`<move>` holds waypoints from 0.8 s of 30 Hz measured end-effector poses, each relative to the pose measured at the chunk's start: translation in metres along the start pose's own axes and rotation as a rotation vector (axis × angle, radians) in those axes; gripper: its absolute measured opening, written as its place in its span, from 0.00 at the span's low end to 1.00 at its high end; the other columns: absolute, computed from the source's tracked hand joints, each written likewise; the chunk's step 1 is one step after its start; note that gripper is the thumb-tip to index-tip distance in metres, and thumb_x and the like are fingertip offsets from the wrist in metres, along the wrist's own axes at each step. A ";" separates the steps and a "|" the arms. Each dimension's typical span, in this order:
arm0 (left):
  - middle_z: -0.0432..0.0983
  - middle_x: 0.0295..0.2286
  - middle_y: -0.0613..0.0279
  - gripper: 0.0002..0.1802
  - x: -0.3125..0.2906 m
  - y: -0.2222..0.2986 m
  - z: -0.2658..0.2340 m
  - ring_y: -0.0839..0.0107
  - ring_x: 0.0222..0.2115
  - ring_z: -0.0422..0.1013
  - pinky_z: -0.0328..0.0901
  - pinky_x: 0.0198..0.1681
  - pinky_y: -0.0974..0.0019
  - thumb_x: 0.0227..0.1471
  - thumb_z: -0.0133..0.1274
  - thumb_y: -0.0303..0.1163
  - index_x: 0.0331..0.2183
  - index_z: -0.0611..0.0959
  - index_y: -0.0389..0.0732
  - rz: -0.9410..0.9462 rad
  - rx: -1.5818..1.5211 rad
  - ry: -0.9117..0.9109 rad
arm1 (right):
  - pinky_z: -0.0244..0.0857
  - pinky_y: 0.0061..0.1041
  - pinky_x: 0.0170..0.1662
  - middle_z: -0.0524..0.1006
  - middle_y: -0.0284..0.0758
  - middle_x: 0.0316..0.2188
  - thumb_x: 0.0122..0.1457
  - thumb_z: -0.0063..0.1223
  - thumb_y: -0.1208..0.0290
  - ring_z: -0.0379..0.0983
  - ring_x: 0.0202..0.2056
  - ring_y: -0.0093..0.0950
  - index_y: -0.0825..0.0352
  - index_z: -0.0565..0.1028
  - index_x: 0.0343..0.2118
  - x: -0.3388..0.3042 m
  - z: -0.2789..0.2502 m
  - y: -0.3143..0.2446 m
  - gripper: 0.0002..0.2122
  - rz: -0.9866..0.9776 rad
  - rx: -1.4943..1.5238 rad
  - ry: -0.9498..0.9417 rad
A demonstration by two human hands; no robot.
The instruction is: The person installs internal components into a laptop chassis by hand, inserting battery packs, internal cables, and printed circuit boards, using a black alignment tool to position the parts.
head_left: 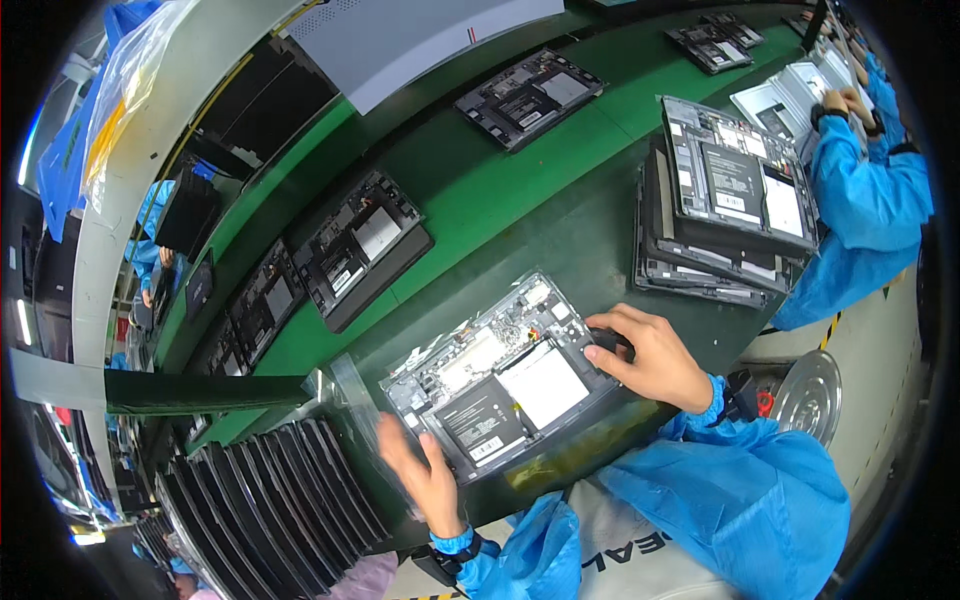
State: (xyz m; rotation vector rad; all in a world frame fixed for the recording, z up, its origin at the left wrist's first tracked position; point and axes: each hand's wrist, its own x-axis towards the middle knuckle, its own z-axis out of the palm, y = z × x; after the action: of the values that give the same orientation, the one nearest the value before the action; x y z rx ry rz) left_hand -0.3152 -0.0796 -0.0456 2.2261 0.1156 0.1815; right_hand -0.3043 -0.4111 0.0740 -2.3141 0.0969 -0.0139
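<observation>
An opened tablet (556, 386) lies on the dark green worktop in front of me. Its battery, circuit board and a white rectangular panel are exposed. My left hand (425, 470) is beside the tablet's left edge, fingers stretched out and a little blurred, with nothing seen in it. Clear plastic film (352, 395) lies under and beyond those fingers. At the right edge of the tablet, my right hand (655, 358) curls its thumb and fingers around a small black rounded object (612, 344). The hand partly hides this object, so its kind is unclear.
Stacked opened tablets (735, 185) stand at the right. A row of upright dark panels (270, 500) sits at the lower left. More opened tablets (360, 245) lie along the green conveyor (440, 255). A co-worker's blue sleeve (850, 190) and a round metal stool (808, 400) are at the right.
</observation>
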 end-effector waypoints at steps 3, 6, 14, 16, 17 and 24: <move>0.47 0.72 0.40 0.39 -0.014 0.011 0.014 0.46 0.74 0.42 0.40 0.74 0.51 0.70 0.46 0.44 0.70 0.58 0.31 -0.039 -0.316 -0.078 | 0.68 0.32 0.31 0.78 0.41 0.32 0.63 0.63 0.67 0.76 0.27 0.35 0.73 0.80 0.48 -0.004 0.012 0.015 0.16 -0.067 0.040 0.106; 0.49 0.72 0.42 0.39 -0.010 0.024 0.024 0.49 0.73 0.45 0.41 0.74 0.55 0.69 0.48 0.41 0.70 0.58 0.30 0.086 -0.198 -0.004 | 0.67 0.31 0.32 0.78 0.41 0.32 0.64 0.62 0.70 0.74 0.28 0.33 0.74 0.80 0.48 0.002 0.014 0.024 0.15 -0.045 0.041 0.152; 0.81 0.49 0.55 0.23 0.033 -0.002 -0.015 0.72 0.44 0.78 0.72 0.50 0.68 0.72 0.47 0.30 0.63 0.71 0.32 -0.204 -1.234 0.185 | 0.71 0.31 0.31 0.80 0.38 0.19 0.69 0.55 0.60 0.79 0.25 0.26 0.71 0.83 0.33 0.119 0.001 -0.050 0.17 -0.284 0.130 -0.188; 0.75 0.56 0.51 0.24 0.039 -0.025 -0.013 0.67 0.51 0.76 0.72 0.53 0.64 0.72 0.46 0.31 0.65 0.70 0.33 -0.226 -1.255 0.313 | 0.74 0.43 0.38 0.84 0.46 0.27 0.66 0.53 0.48 0.82 0.30 0.44 0.73 0.84 0.34 0.215 0.031 -0.054 0.25 -0.169 -0.280 -0.100; 0.75 0.56 0.51 0.24 0.036 -0.034 -0.009 0.67 0.51 0.76 0.72 0.53 0.64 0.72 0.46 0.31 0.65 0.70 0.33 -0.200 -1.255 0.293 | 0.75 0.46 0.43 0.85 0.50 0.34 0.62 0.56 0.46 0.82 0.36 0.52 0.73 0.85 0.37 0.267 0.062 -0.041 0.27 -0.090 -0.367 -0.044; 0.52 0.68 0.43 0.36 0.028 -0.078 0.001 0.51 0.69 0.55 0.59 0.69 0.53 0.63 0.57 0.22 0.69 0.64 0.34 0.267 -0.455 0.382 | 0.77 0.34 0.33 0.85 0.44 0.31 0.45 0.76 0.44 0.84 0.26 0.34 0.77 0.84 0.35 0.375 0.195 -0.010 0.32 0.053 -0.272 -0.232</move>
State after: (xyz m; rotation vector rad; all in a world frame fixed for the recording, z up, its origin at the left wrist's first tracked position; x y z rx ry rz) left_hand -0.2884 -0.0286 -0.1055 1.7251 -0.0179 0.7075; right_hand 0.0778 -0.2890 -0.0586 -2.5640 0.0444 0.3113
